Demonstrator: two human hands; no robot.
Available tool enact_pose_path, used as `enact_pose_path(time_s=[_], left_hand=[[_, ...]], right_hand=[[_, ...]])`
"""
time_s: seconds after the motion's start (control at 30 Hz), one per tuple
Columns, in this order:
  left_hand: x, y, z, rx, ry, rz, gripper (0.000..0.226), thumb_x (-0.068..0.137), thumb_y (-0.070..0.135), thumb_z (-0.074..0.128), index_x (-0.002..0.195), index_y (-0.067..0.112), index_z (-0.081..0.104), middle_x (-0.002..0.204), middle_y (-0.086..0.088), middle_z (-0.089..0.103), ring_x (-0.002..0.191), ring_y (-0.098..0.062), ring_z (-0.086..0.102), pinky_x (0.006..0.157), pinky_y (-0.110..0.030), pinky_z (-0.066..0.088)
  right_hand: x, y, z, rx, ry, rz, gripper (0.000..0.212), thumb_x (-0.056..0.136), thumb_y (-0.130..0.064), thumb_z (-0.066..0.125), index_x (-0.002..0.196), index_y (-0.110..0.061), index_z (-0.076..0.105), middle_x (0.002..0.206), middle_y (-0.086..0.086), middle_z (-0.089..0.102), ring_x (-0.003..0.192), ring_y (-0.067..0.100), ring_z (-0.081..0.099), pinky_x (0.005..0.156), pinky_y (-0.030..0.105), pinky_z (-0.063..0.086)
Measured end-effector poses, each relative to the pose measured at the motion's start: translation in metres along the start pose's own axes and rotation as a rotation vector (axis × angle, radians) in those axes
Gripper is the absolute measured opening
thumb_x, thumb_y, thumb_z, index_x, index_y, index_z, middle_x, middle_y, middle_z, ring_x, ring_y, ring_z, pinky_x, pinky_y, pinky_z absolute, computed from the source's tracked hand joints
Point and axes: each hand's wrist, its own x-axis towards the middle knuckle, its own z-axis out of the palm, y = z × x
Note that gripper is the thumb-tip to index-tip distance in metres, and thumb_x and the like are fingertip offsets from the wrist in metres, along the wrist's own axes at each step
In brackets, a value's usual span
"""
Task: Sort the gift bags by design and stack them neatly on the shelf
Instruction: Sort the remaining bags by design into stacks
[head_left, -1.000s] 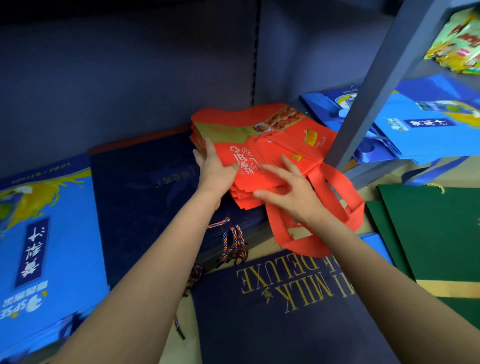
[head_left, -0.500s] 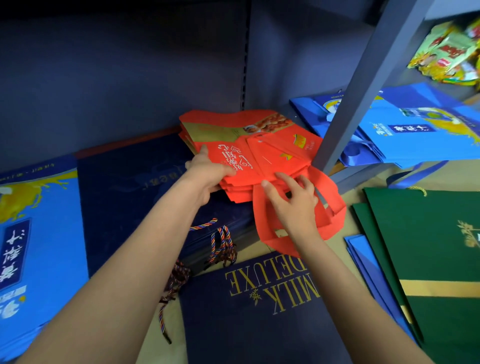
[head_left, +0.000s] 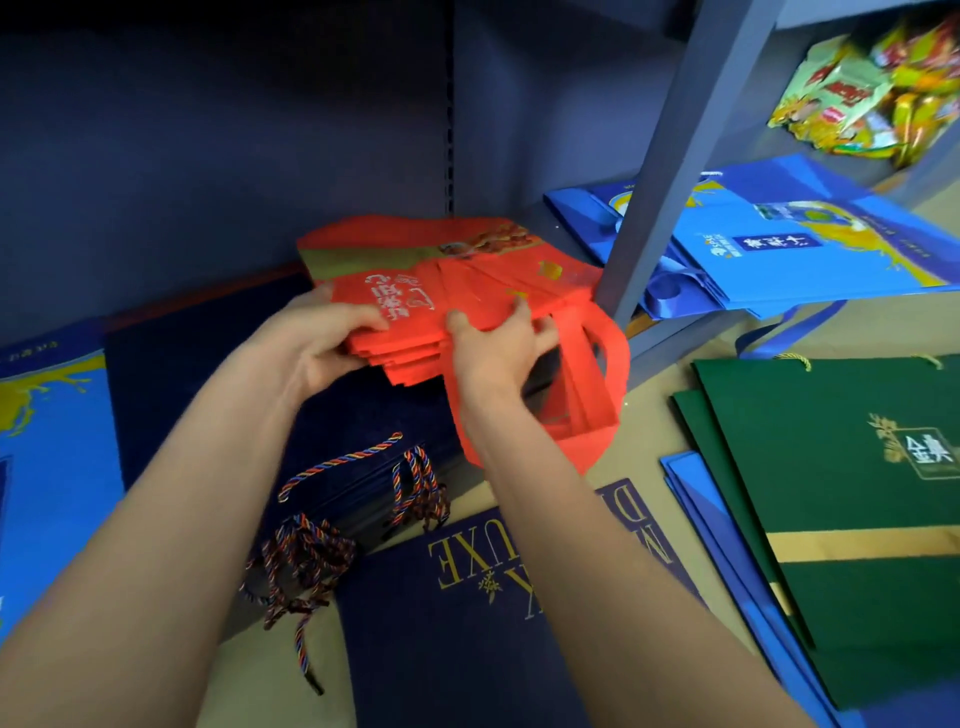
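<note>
A stack of folded red gift bags lies on the lower shelf, on top of a pile of navy bags. My left hand grips the stack's near left edge, thumb on top. My right hand clasps its near right edge, fingers over the top bag. The red handles hang off the shelf front. Light blue bags lie at the left of the same shelf.
A grey shelf post rises just right of the red stack. Behind it lie more blue bags and snack packets. On the floor are a navy "DELUXE" bag, green bags and blue bags.
Both hands went from resting flat on the red stack to gripping its near edge from either side. The stack has shifted slightly toward me and the view moved closer.
</note>
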Motion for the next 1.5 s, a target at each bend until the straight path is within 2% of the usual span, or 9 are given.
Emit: enact_pose_path(time_s=[0.27, 0.4, 0.6, 0.77, 0.83, 0.97, 1.23, 1.4, 1.5], left_hand=[[-0.006, -0.009, 0.012, -0.149, 0.008, -0.015, 0.018, 0.085, -0.008, 0.048, 0.080, 0.008, 0.055, 0.049, -0.001, 0.062, 0.039, -0.010, 0.058, 0.037, -0.017, 0.046], [0.008, -0.007, 0.038, -0.117, -0.008, 0.052, 0.025, 0.082, -0.011, 0.051, 0.100, 0.006, 0.057, 0.078, -0.007, 0.063, 0.054, -0.012, 0.061, 0.041, -0.016, 0.045], [0.036, -0.034, 0.051, 0.282, 0.086, 0.139, 0.073, 0.074, 0.000, 0.067, 0.138, 0.008, 0.031, 0.131, -0.010, 0.050, 0.118, -0.027, 0.053, 0.101, -0.041, 0.045], [0.023, -0.058, 0.048, 0.462, 0.005, 0.222, 0.089, 0.091, 0.020, 0.060, 0.151, 0.011, -0.006, 0.158, -0.011, 0.006, 0.142, -0.020, 0.021, 0.117, -0.030, 0.015], [0.018, -0.058, 0.046, 0.602, -0.061, 0.200, 0.096, 0.091, 0.033, 0.059, 0.148, 0.011, -0.015, 0.155, -0.014, -0.019, 0.145, -0.020, -0.001, 0.113, -0.024, 0.004], [0.005, -0.057, 0.047, 0.847, -0.203, 0.133, 0.116, 0.081, 0.042, 0.068, 0.145, 0.011, -0.024, 0.148, -0.018, -0.035, 0.144, -0.025, -0.012, 0.114, -0.025, 0.002], [0.015, -0.061, 0.079, 1.032, -0.207, 0.150, 0.120, 0.080, 0.027, 0.074, 0.143, 0.010, -0.027, 0.144, -0.021, -0.040, 0.145, -0.030, -0.002, 0.115, -0.028, 0.010], [0.005, -0.074, 0.070, 1.038, -0.194, 0.292, 0.110, 0.087, 0.033, 0.065, 0.144, 0.010, -0.026, 0.149, -0.017, -0.034, 0.145, -0.028, 0.005, 0.114, -0.030, 0.017], [-0.003, -0.082, 0.058, 1.193, -0.137, 0.335, 0.119, 0.081, 0.052, 0.064, 0.143, 0.008, -0.027, 0.152, -0.016, -0.027, 0.145, -0.027, -0.010, 0.117, -0.039, 0.002]], right_hand=[[-0.008, -0.033, 0.001, -0.312, 0.049, -0.525, 0.075, 0.081, -0.007, 0.061, 0.145, 0.001, 0.024, 0.152, 0.020, 0.004, 0.132, 0.035, 0.025, 0.106, 0.025, 0.017], [0.012, -0.018, -0.021, -0.287, 0.114, -0.469, 0.071, 0.085, -0.012, 0.060, 0.145, 0.001, 0.024, 0.151, 0.021, 0.007, 0.134, 0.034, 0.025, 0.108, 0.024, 0.017], [0.031, 0.027, -0.036, -0.374, -0.116, -0.090, 0.071, 0.092, -0.027, 0.055, 0.148, -0.004, 0.017, 0.154, 0.021, 0.003, 0.143, 0.031, 0.013, 0.112, 0.026, 0.012], [0.016, 0.021, -0.072, -1.036, -0.249, -0.399, 0.054, 0.089, -0.041, 0.055, 0.133, -0.012, 0.042, 0.136, 0.015, 0.037, 0.125, 0.038, 0.035, 0.101, 0.042, 0.033], [0.016, 0.008, -0.080, -1.224, -0.300, -0.583, 0.065, 0.083, -0.044, 0.062, 0.137, -0.018, 0.038, 0.140, 0.013, 0.030, 0.127, 0.037, 0.029, 0.102, 0.044, 0.032], [0.039, 0.010, -0.068, -1.336, -0.636, -0.528, 0.082, 0.083, -0.037, 0.066, 0.148, -0.031, 0.018, 0.146, 0.016, 0.025, 0.129, 0.042, 0.027, 0.109, 0.043, 0.026], [0.058, 0.033, -0.074, -1.358, -0.490, -0.490, 0.069, 0.092, -0.016, 0.057, 0.148, -0.029, 0.020, 0.134, 0.017, 0.033, 0.126, 0.036, 0.033, 0.101, 0.041, 0.035], [0.058, 0.044, -0.070, -1.371, -0.457, -0.509, 0.069, 0.093, -0.011, 0.050, 0.150, -0.028, 0.014, 0.138, 0.019, 0.027, 0.130, 0.041, 0.027, 0.108, 0.042, 0.027], [0.052, 0.032, -0.070, -1.248, -0.469, -0.508, 0.064, 0.090, -0.013, 0.050, 0.147, -0.026, 0.024, 0.144, 0.017, 0.024, 0.132, 0.043, 0.024, 0.110, 0.049, 0.026]])
